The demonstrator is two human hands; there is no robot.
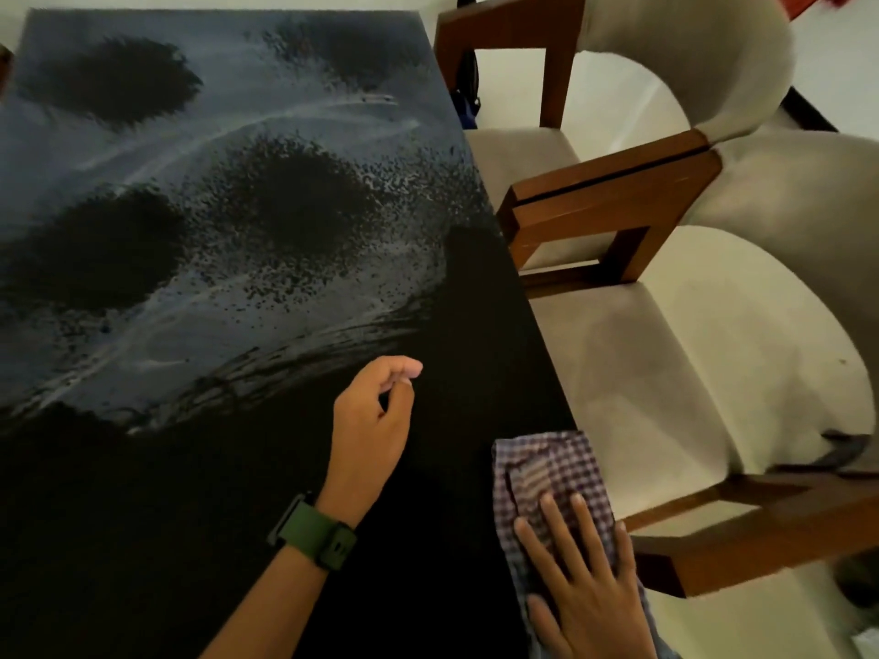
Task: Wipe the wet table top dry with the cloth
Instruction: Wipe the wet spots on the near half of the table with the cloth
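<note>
Flat on the cloth lies the right hand, fingers straight and spread, pressing it down at the near right edge of the counter. Checked in purple and white, the cloth is crumpled, and part of it hangs over that edge beside the hand. Just left of it, the left hand is raised over the dark surface with its fingers loosely curled and thumb near the fingertips, holding nothing; whether it touches the counter cannot be told. A green watch sits on that wrist.

Around the hands the counter looks evenly black. Farther away, a wide band of droplets and pale smeared streaks covers most of the top, broken by several dark round patches, and curved wipe marks edge the wet area just beyond the left hand.

Along the right side stand two chairs with brown wooden frames and pale cushions: the near chair just beside the cloth's edge, the far chair behind it, both pushed close to the counter.
</note>
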